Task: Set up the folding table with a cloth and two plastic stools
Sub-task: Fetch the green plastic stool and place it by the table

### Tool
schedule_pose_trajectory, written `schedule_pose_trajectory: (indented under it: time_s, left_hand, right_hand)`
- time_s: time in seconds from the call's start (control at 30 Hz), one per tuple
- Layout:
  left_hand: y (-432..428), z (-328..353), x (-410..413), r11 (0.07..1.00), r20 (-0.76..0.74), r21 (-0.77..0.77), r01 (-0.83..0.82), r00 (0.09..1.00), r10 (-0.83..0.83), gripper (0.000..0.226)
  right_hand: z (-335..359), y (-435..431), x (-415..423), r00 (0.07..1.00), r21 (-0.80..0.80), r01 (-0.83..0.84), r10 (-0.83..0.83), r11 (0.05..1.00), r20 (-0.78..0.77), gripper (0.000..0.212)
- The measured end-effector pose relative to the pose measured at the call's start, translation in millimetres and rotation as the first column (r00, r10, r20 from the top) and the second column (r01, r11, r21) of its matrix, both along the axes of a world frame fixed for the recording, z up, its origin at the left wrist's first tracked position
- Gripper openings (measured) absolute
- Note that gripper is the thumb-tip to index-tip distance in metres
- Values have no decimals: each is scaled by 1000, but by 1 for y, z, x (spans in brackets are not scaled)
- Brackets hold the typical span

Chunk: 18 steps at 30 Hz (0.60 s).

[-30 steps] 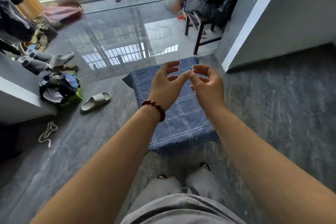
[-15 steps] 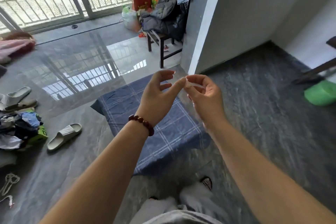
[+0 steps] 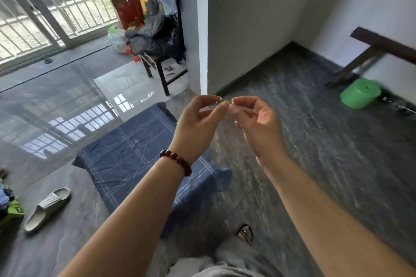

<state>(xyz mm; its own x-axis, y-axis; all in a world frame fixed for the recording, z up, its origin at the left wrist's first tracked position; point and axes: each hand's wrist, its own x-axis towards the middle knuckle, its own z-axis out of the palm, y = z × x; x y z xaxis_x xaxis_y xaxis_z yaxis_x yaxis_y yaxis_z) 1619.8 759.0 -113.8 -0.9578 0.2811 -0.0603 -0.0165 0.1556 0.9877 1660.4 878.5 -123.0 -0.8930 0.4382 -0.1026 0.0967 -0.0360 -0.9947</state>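
Grey marbled floor fills the room, glossy toward a barred balcony door. Both hands are raised at chest level, fingertips almost touching. The left hand [image 3: 198, 123], with a bead bracelet [image 3: 176, 162] at the wrist, and the right hand [image 3: 254, 123] have loosely curled fingers; something thin and clear may be pinched between them, but this cannot be told. Below and left of the hands lies the blue checked cloth [image 3: 135, 159], draped over the low table, untouched. A green plastic stool [image 3: 360, 93] sits well to the right, beyond the right hand. It looks light and rigid, likely best lifted by its rim.
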Motion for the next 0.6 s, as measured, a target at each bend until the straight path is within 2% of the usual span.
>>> schedule_pose_trajectory:
  time_s: [0.37,0.6]
  left_hand:
    - [172,1,11,992,-28,-32,123,992,-124,26]
    - [229,0,14,978,-24,-59,198,980,-199,18]
  right_hand:
    - [-7,162,30,983,-39,182,-183,982,-9,13]
    - [-13,216,40,966,-76,256,-257,964,-13,11]
